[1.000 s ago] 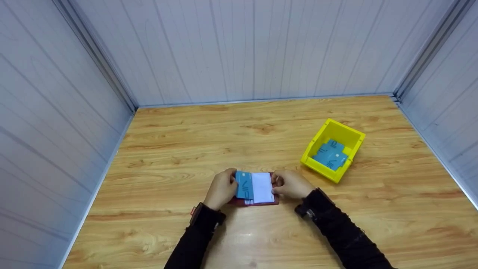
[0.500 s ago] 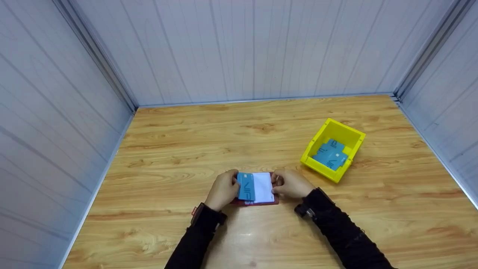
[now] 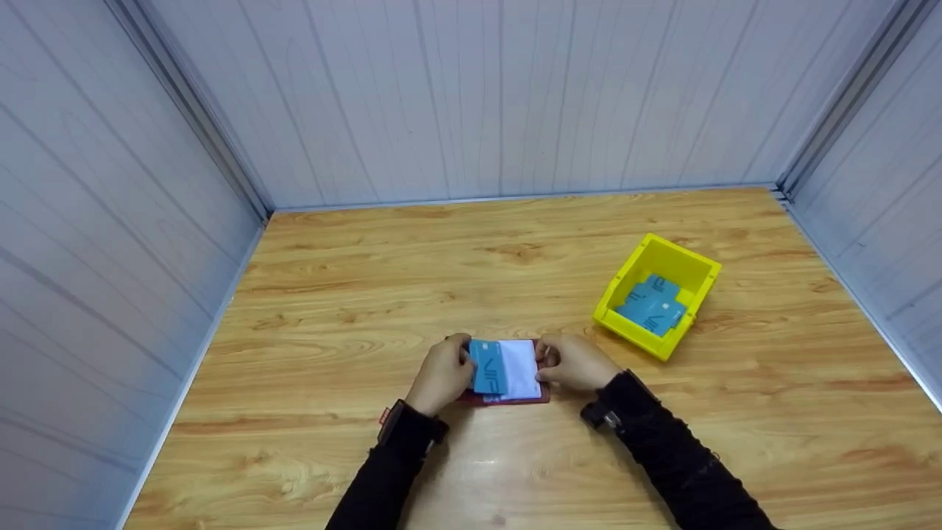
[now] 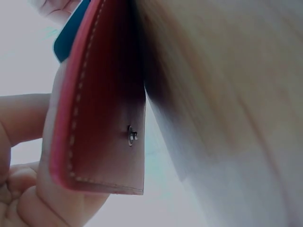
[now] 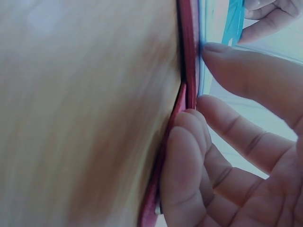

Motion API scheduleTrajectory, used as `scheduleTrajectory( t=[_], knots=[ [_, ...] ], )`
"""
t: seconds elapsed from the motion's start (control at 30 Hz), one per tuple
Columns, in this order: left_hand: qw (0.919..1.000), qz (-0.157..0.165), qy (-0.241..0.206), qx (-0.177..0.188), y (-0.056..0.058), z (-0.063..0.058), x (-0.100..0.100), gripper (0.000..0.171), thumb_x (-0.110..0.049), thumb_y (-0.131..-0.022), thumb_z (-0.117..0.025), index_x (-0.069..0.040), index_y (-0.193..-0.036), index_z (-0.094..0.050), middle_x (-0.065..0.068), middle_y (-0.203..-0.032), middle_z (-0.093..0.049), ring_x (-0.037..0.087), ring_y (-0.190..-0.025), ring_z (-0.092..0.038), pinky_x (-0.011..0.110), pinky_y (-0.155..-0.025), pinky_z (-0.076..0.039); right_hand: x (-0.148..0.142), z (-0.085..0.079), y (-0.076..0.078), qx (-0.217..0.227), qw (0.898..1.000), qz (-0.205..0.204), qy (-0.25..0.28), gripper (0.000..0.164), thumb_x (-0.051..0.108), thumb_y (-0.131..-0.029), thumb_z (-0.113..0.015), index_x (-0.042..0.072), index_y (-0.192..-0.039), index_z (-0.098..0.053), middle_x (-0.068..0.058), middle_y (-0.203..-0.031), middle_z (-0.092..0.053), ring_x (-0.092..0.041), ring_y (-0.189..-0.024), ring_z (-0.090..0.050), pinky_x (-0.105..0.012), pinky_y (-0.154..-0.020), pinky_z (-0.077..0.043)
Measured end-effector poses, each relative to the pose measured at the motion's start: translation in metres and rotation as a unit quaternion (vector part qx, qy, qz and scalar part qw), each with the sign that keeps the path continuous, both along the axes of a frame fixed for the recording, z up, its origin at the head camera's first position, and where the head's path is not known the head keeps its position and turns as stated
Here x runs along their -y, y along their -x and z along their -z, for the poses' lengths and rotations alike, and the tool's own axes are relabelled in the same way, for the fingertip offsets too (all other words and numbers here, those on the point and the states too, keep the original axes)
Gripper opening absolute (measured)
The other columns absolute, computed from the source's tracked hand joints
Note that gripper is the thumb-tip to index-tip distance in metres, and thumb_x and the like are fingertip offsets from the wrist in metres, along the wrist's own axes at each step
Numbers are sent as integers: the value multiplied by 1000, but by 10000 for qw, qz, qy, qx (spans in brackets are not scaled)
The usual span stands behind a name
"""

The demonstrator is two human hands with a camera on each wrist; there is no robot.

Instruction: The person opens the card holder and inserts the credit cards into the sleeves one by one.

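A red card wallet (image 3: 543, 400) lies open on the wooden table, its white inner sleeve (image 3: 521, 372) facing up. My left hand (image 3: 440, 374) pinches a blue card (image 3: 488, 366) marked VIP by its left edge, over the wallet's left half. In the left wrist view, the wallet's red flap (image 4: 104, 127), with a metal snap stud (image 4: 132, 136), hides part of that hand's fingers. My right hand (image 3: 578, 361) grips the wallet's right edge. In the right wrist view its thumb (image 5: 246, 71) lies at the sleeve and other fingers curl at the red cover (image 5: 190, 52).
To the right and farther back stands a yellow bin (image 3: 681, 261) holding several blue cards (image 3: 651, 305). Pale panel walls (image 3: 500, 110) close off the table (image 3: 383, 272) at the back and both sides.
My left hand has moved a little to the right with the blue card, which now covers more of the white sleeve. The right hand and bin stay put.
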State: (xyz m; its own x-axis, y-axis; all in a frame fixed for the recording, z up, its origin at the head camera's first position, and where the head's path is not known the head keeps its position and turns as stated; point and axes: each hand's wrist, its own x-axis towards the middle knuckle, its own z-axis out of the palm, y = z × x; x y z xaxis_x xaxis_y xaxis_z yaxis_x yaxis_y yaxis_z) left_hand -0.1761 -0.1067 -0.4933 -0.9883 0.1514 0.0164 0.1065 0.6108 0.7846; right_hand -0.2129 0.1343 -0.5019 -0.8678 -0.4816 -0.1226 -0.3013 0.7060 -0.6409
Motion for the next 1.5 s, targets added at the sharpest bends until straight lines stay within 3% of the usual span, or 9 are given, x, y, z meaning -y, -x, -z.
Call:
scheduleTrajectory(
  t=[0.3, 0.53, 0.73, 0.97, 1.13, 1.5],
  knots=[
    [9994, 69, 37, 327, 1, -3, 1, 40, 2, -88, -55, 10, -127, -56, 6, -82, -59, 15, -71, -52, 25, -60, -43, -2, 1, 0, -58, 10000, -28, 35, 20, 16, -78, -80, 11, -91, -65, 1, -73, -60, -12, -67, -52, -26, -63, -41],
    [9994, 88, 239, 253, 0, -7, 6, 42, 1, -89, -53, 10, -130, -56, 6, -83, -60, 14, -68, -51, 25, -58, -43, -3, 0, 0, 53, 9999, -43, 151, 20, 14, -79, -79, 8, -92, -65, 0, -73, -61, -11, -64, -52, -24, -58, -42],
    [9993, 147, 152, 293, 1, -8, 9, 44, 2, -89, -51, 9, -133, -54, 7, -84, -62, 12, -63, -51, 26, -57, -44, -2, 0, 0, 111, 9998, -3, 149, 20, 14, -79, -79, 8, -92, -65, -1, -73, -61, -11, -64, -53, -25, -58, -43],
    [9996, 162, 35, 248, 1, -7, 9, 44, 3, -89, -51, 10, -133, -53, 8, -85, -62, 13, -65, -52, 26, -59, -45, -2, 0, 0, 159, 9998, 6, 140, 20, 13, -79, -79, 9, -92, -64, -1, -73, -60, -12, -64, -52, -26, -58, -42],
    [9995, 151, 207, 175, 1, -5, 6, 43, 3, -88, -53, 10, -130, -55, 9, -86, -64, 15, -73, -54, 28, -64, -46, -1, 1, 1, 183, 9998, 37, 74, 20, 14, -79, -79, 10, -92, -64, 0, -73, -60, -12, -65, -52, -26, -59, -42],
    [9996, 138, 204, 113, 1, -2, 5, 43, 3, -89, -53, 9, -131, -56, 6, -82, -61, 14, -68, -52, 25, -61, -43, 0, -1, -1, 52, 10000, -44, 29, 19, 14, -79, -79, 10, -91, -65, 0, -74, -62, -11, -66, -53, -26, -61, -42]
  ],
)
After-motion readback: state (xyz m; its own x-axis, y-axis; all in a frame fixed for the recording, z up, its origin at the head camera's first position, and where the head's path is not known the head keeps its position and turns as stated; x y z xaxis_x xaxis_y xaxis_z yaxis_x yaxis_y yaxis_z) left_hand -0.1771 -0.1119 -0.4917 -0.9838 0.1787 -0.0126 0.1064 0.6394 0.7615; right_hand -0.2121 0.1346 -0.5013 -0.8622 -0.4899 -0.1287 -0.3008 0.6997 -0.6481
